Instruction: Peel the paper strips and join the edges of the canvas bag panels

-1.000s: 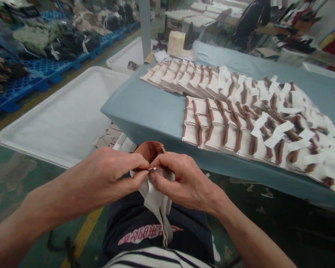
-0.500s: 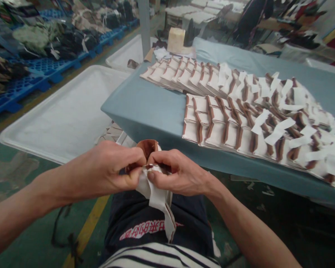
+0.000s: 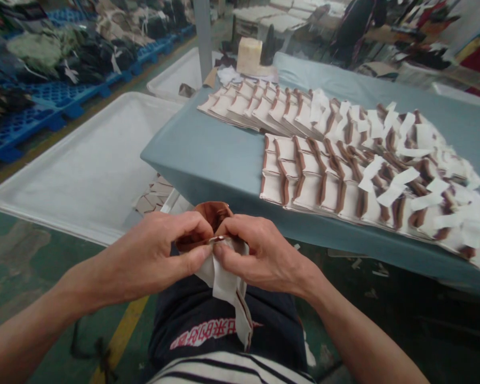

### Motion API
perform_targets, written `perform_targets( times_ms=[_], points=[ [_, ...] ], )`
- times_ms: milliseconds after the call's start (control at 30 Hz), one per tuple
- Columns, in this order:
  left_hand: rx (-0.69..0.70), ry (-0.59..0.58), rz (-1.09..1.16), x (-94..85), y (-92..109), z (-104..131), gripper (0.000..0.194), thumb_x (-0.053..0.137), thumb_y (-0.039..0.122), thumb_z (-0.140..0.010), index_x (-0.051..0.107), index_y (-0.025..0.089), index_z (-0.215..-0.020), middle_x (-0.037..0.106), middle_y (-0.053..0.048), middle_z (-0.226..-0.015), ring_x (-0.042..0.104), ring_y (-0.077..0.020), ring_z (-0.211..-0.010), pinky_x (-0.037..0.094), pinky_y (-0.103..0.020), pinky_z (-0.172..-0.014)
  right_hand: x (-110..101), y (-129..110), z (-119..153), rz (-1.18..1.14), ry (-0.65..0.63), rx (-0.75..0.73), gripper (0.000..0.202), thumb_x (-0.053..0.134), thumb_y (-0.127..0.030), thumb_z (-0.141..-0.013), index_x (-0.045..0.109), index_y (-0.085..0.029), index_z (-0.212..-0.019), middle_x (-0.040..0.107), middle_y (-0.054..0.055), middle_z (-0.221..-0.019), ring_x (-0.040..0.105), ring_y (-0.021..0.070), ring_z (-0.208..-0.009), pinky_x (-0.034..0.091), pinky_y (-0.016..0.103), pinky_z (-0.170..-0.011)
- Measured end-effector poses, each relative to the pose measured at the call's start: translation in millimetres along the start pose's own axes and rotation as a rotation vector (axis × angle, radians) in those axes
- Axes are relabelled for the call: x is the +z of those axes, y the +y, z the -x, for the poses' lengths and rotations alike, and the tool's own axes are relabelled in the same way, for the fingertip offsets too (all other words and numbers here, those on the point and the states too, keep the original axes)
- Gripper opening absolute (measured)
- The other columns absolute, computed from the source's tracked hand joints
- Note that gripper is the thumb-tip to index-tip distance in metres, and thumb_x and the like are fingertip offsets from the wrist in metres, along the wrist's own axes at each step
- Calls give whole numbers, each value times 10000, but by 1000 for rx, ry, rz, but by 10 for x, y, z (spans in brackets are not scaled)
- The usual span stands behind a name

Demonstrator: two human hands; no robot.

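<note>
Above my lap, both hands pinch the edge of one brown and white fabric piece (image 3: pixel 225 282). My left hand (image 3: pixel 176 242) grips it from the left, thumb against the white side and fingers curled over the brown side. From the right, my right hand (image 3: pixel 256 250) pinches the same edge, thumb and index finger almost touching those of the left. A brown part of the piece bulges up behind the fingers, and a white strip with a dark edge hangs down below. The hands hide part of the piece.
A blue-covered table (image 3: pixel 196 154) stands ahead, bearing two rows of white and brown fabric pieces (image 3: pixel 312 189), some with loose white strips. A large white tub (image 3: pixel 76 160) is at the left. Beyond it, fabric bundles lie on blue pallets (image 3: pixel 44 101). A grey post (image 3: pixel 204 42) rises behind the table.
My left fingers have spread a little along the edge, and more of the brown part shows behind them. Both hands still grip the piece. The view has shifted slightly.
</note>
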State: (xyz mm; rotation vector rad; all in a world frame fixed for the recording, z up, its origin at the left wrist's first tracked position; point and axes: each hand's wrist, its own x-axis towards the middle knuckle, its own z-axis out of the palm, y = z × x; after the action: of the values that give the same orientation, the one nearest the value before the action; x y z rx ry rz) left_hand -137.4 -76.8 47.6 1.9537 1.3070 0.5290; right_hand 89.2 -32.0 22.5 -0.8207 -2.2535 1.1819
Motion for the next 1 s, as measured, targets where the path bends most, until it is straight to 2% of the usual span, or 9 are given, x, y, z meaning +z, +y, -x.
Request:
perform_targets(
  times_ms=[133, 233, 367, 467, 600, 833, 1000],
  points=[
    [61, 78, -116, 87, 10, 21, 196, 541, 230, -924, 690, 200, -800, 640, 60, -618, 567, -104, -535, 371, -232, -542, -14, -17, 38, 81, -2, -23, 117, 640, -208, -923, 645, -208, -805, 591, -26, -745, 531, 141, -700, 361, 272, -679],
    [133, 190, -191, 154, 30, 48, 187, 543, 198, -912, 677, 199, -782, 605, 73, -605, 522, -85, -502, 359, -227, -531, -46, -9, 40, 66, -17, -10, 100, 661, -211, -921, 687, -208, -825, 620, -27, -735, 540, 141, -693, 365, 271, -682],
    [179, 303, -187, 231, 33, 87, 162, 565, 151, -921, 717, 210, -921, 711, 70, -735, 635, -87, -582, 410, -214, -570, -114, -4, 23, 19, -58, 62, 70, 670, -204, -865, 703, -204, -804, 592, -52, -674, 490, 122, -628, 340, 274, -656],
    [185, 297, -146, 259, 12, 110, 209, 568, 140, -931, 733, 232, -1020, 752, 67, -799, 675, -96, -608, 439, -217, -589, -153, -29, 16, -23, -70, 89, 85, 646, -202, -836, 687, -200, -762, 529, -67, -632, 441, 108, -588, 324, 274, -638],
    [198, 276, -159, 276, -14, 137, 209, 576, 133, -946, 711, 258, -1046, 760, 59, -793, 664, -116, -571, 445, -241, -559, -158, -72, 27, -120, -72, 113, 98, 619, -214, -834, 678, -199, -758, 527, -65, -622, 467, 110, -601, 333, 260, -624],
    [454, 359, -431, 347, -6, 143, 351, 517, 25, -998, 582, 294, -1214, 812, 13, -884, 795, -170, -756, 611, -276, -724, -93, -56, 59, -449, -91, 234, 80, 593, -270, -765, 627, -200, -748, 550, -48, -668, 461, 115, -615, 357, 239, -565],
    [633, 464, -478, 424, -68, 37, 321, 515, -1, -987, 622, 238, -1174, 864, -68, -930, 842, -210, -787, 670, -290, -656, -18, -9, 24, -619, -112, 343, 212, 620, -415, -754, 582, -211, -709, 458, -63, -631, 369, 105, -587, 292, 242, -525]
  ],
)
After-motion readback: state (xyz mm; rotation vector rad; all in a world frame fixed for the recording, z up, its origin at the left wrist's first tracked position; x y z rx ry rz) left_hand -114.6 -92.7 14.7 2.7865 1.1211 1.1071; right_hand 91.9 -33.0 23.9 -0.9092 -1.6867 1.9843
